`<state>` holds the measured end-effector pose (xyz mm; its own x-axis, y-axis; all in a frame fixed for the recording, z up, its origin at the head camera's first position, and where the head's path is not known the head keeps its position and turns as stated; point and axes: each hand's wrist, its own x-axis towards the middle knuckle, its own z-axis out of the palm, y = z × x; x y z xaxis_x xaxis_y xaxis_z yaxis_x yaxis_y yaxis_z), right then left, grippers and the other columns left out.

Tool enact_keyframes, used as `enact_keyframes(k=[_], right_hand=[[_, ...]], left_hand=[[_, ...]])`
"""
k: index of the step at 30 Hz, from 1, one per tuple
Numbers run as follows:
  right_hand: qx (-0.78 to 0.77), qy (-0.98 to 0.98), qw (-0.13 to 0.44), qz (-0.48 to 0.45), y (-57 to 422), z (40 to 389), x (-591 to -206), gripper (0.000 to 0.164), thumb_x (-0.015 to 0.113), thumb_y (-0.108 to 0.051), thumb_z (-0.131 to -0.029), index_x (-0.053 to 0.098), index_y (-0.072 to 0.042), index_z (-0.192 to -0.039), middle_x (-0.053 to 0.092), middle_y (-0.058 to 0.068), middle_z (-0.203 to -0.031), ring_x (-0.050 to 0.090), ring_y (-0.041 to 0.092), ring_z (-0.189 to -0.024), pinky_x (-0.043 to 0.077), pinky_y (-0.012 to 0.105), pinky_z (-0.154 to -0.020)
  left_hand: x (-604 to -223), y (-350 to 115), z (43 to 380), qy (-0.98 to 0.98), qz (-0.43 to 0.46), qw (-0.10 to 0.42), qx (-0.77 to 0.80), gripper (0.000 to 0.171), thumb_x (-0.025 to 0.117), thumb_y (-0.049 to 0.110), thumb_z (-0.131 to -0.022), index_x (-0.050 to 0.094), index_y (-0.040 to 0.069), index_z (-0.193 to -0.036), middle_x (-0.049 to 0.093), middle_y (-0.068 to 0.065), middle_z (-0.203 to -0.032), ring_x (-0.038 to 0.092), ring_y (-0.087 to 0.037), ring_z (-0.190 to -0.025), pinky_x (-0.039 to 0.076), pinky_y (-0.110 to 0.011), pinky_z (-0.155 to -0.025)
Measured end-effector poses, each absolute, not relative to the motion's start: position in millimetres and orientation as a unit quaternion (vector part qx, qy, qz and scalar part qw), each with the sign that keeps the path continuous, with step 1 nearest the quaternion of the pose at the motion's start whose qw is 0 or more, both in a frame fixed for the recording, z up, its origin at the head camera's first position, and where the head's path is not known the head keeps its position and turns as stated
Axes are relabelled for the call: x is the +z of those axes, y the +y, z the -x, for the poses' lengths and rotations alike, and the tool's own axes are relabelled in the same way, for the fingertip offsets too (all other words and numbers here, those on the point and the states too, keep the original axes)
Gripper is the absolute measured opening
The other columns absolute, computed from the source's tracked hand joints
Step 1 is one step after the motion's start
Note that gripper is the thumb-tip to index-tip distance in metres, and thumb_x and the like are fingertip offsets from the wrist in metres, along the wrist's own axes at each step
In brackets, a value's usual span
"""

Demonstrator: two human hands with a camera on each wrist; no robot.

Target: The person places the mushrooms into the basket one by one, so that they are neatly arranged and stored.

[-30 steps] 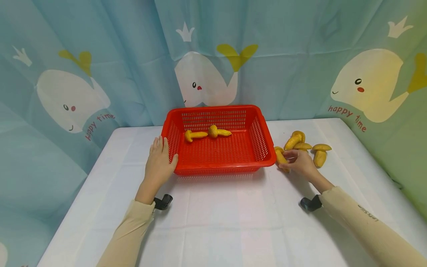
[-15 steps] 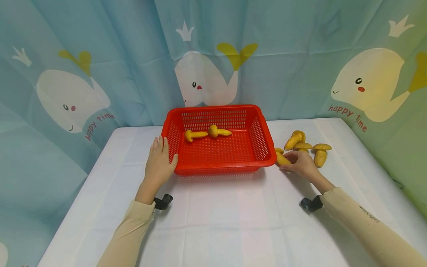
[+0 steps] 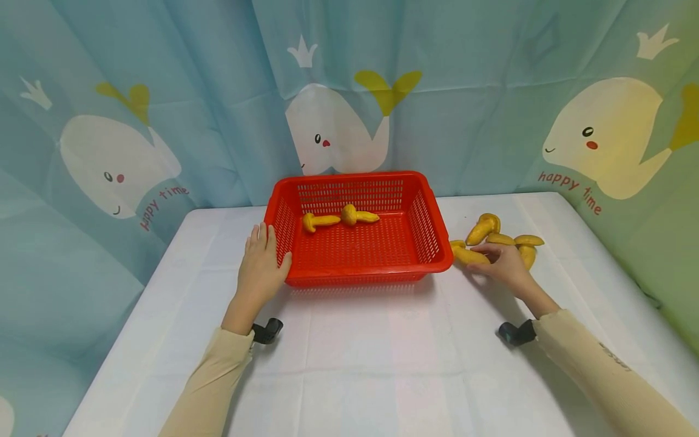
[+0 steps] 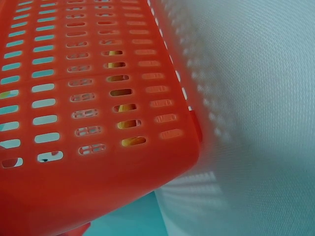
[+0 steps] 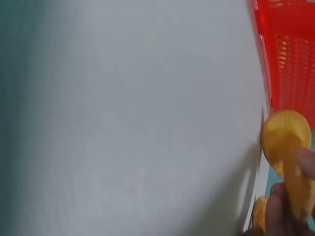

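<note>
The left hand [image 3: 259,265] lies with straight fingers on the side of the red basket [image 3: 360,276], maybe to stop it sliding. The right hand [image 3: 508,265] pinches a yellow mushroom [image 3: 472,257] by its stem (easier than the round cap, I think), just beside the basket. Two mushrooms [image 3: 361,216] lie inside; three more mushrooms [image 3: 483,230] are near the right hand on the table [image 3: 349,370]

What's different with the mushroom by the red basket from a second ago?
The right grip moved a little to the right, and the mushroom it holds turned: its stem swung round to point more to the right. The left grip stayed at the left of the basket; basket and two mushrooms inside stayed put.
</note>
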<state>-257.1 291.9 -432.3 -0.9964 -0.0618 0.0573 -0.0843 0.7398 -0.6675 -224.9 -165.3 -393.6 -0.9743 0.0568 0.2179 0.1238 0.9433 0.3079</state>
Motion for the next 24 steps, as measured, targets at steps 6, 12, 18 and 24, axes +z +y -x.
enact_keyframes(k=[6,12,18,24], right_hand=[[0.376,-0.926,0.016,-0.035,299.8,256.6,-430.1,0.049,0.072,-0.027,-0.082,0.062,0.003,-0.118,0.063,0.024,-0.115,0.059,0.015,-0.09,0.045,0.003,-0.067],[0.396,-0.918,0.014,-0.029,306.0,254.4,-428.7,0.054,0.07,-0.036,-0.082,0.061,0.0,-0.121,0.061,0.02,-0.117,0.05,-0.011,-0.078,0.047,0.005,-0.067],[0.434,-0.899,0.036,-0.048,311.5,251.2,-424.8,0.051,0.072,-0.03,-0.081,0.061,0.004,-0.118,0.059,-0.022,-0.096,0.052,-0.018,-0.076,0.047,0.006,-0.065],[0.447,-0.891,0.052,-0.059,320.7,252.7,-420.1,0.048,0.072,-0.025,-0.082,0.061,0.006,-0.116,0.052,-0.04,-0.086,0.054,-0.016,-0.075,0.047,0.007,-0.063]], left_hand=[[-393.1,-165.3,224.4,-0.98,0.044,0.098,-0.164,0.069,0.047,0.027,-0.092,0.022,-0.012,-0.144,0.016,-0.03,-0.153,0.011,-0.043,-0.143,0.012,-0.054,-0.117],[-393.9,-165.7,224.6,-0.98,0.046,0.103,-0.163,0.069,0.047,0.027,-0.092,0.022,-0.012,-0.143,0.016,-0.03,-0.153,0.012,-0.043,-0.143,0.013,-0.054,-0.117],[-394.4,-165.9,225.1,-0.98,0.047,0.105,-0.163,0.069,0.047,0.027,-0.092,0.022,-0.012,-0.143,0.016,-0.03,-0.153,0.012,-0.043,-0.143,0.013,-0.054,-0.117],[-392.9,-165.5,225.2,-0.981,0.045,0.1,-0.162,0.069,0.046,0.027,-0.092,0.021,-0.012,-0.144,0.016,-0.03,-0.153,0.011,-0.043,-0.143,0.012,-0.054,-0.117]])
